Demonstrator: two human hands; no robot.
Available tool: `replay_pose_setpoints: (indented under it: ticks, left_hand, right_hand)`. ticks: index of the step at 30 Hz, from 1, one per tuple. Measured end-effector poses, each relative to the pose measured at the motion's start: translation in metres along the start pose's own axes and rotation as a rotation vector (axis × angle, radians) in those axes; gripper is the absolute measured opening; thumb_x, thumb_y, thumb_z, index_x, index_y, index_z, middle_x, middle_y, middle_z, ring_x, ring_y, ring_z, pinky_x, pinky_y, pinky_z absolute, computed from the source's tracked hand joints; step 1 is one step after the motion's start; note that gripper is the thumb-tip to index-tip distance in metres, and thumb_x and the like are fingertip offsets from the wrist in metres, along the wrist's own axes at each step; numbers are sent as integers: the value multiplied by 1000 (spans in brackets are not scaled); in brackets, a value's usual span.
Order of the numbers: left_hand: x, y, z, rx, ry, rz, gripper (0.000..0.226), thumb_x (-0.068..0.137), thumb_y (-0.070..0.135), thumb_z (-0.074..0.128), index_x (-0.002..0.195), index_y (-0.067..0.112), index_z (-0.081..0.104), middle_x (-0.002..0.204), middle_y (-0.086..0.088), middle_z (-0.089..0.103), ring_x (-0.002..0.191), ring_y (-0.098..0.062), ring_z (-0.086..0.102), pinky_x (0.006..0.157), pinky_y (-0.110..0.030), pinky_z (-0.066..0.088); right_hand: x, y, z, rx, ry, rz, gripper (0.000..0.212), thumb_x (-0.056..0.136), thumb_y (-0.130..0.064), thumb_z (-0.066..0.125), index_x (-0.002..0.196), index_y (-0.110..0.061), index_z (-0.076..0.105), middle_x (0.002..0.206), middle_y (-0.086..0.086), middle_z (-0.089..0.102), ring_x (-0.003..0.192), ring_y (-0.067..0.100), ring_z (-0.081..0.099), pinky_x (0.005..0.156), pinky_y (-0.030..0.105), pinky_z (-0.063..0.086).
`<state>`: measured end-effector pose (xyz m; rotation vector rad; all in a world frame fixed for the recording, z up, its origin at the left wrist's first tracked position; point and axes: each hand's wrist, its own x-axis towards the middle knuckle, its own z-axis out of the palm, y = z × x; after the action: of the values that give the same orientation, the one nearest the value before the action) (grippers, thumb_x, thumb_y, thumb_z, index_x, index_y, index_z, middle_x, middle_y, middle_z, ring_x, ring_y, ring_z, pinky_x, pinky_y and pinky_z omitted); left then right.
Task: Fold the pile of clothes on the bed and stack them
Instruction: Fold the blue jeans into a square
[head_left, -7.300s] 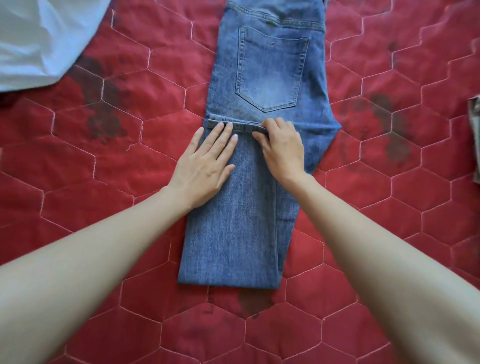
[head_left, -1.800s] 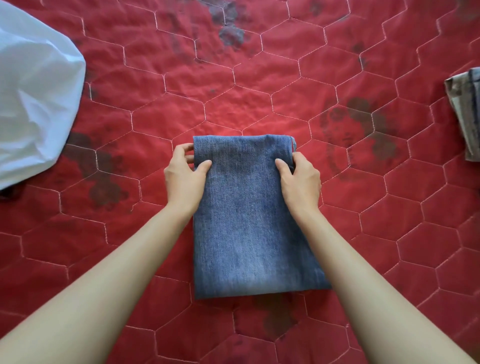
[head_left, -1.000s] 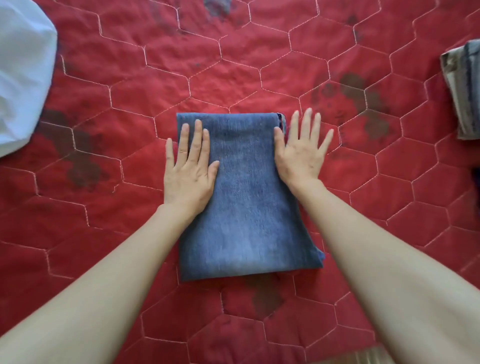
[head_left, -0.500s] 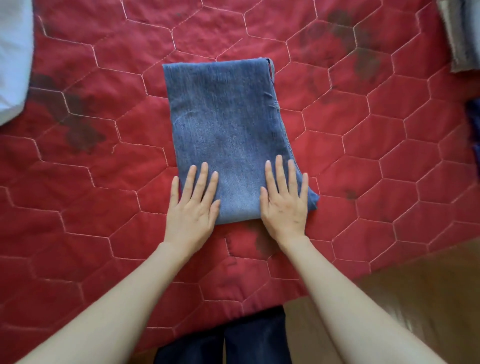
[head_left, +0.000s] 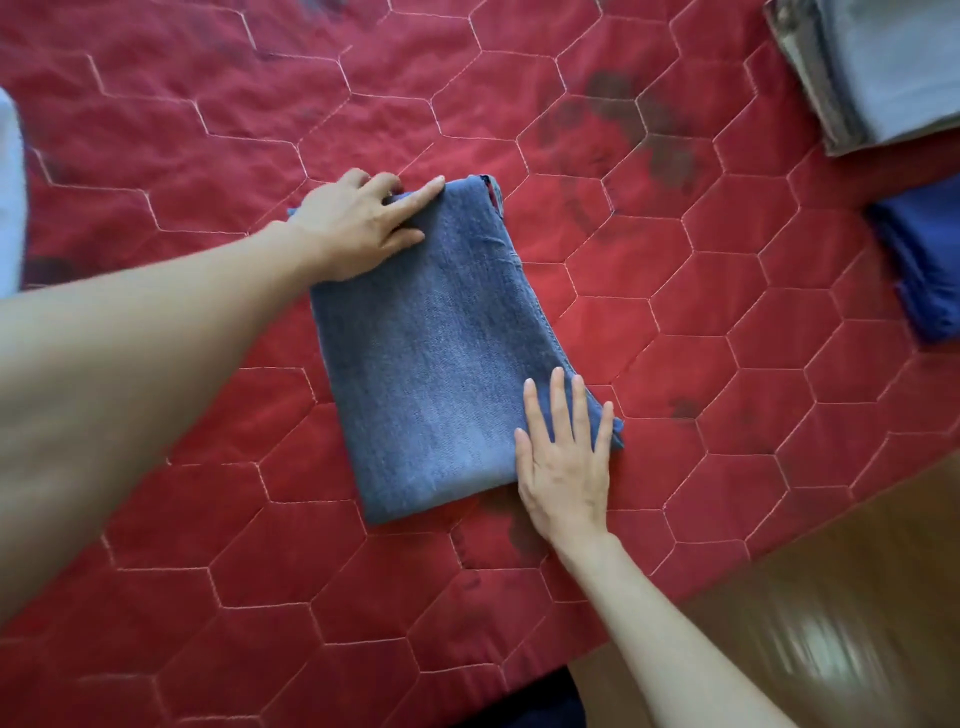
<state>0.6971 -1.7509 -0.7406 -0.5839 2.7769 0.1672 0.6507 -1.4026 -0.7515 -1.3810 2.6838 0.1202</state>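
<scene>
Blue jeans, folded into a thick rectangle, lie slightly askew in the middle of the red quilted bed cover. My left hand is at their far left corner: the thumb lies on top and the fingers curl over the far edge, gripping it, with the forefinger stretched along that edge. My right hand lies flat with straight fingers on the near right corner, its palm partly on the cover.
A folded grey garment lies at the far right, with a folded dark blue one just nearer. A white cloth shows at the left edge. The bed's edge runs diagonally at bottom right, above the wooden floor.
My left hand has gone from the jeans' near edge to their far left corner and taken hold of it. My right hand stays flat on the near right corner. The view has shifted right.
</scene>
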Motion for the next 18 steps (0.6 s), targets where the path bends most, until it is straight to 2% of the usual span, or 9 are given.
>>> replay_pose_setpoints:
  ticks: [3,7,9,12,15,18]
  left_hand:
    - [-13,-2,-1,-7,26,-7,59,96,56,23,151,45,3,119,-17,46,100,-39,52,76,-45,47]
    - [-48,1,13,-95,90,-136,55,98,51,30,150,44,14,103,-21,47,87,-41,54,68,-46,43]
    - [-81,11,25,-162,141,-280,53,100,46,36,150,41,20,102,-24,48,85,-43,54,67,-47,42]
    - [-142,43,47,-291,143,-558,55,101,44,37,152,38,17,108,-25,47,86,-43,54,68,-50,42]
    - [-196,90,61,-435,104,-808,59,101,42,36,154,34,9,113,-24,45,91,-44,52,75,-52,43]
    - [-232,140,68,-571,79,-941,63,101,38,37,154,28,4,115,-24,44,97,-43,49,81,-52,41]
  right_hand:
    - [-3,-5,-3,18,29,27,51,100,-34,30,149,-18,36,158,11,22,147,27,18,116,57,20]
    - [-3,-16,-9,30,36,17,51,99,-35,34,146,-17,41,157,14,23,147,29,18,117,56,17]
    - [-3,-22,-13,44,13,5,51,99,-35,36,146,-17,41,157,15,23,147,29,19,117,56,16]
    - [-1,-30,-17,70,-68,-3,51,100,-35,39,148,-17,36,158,16,19,147,31,16,118,56,13]
    - [2,-38,-15,66,-160,-25,54,103,-37,31,153,-18,23,160,14,9,149,28,7,120,52,3]
    - [3,-45,-12,19,-202,-53,56,103,-39,23,154,-19,13,161,13,3,149,27,1,119,50,-1]
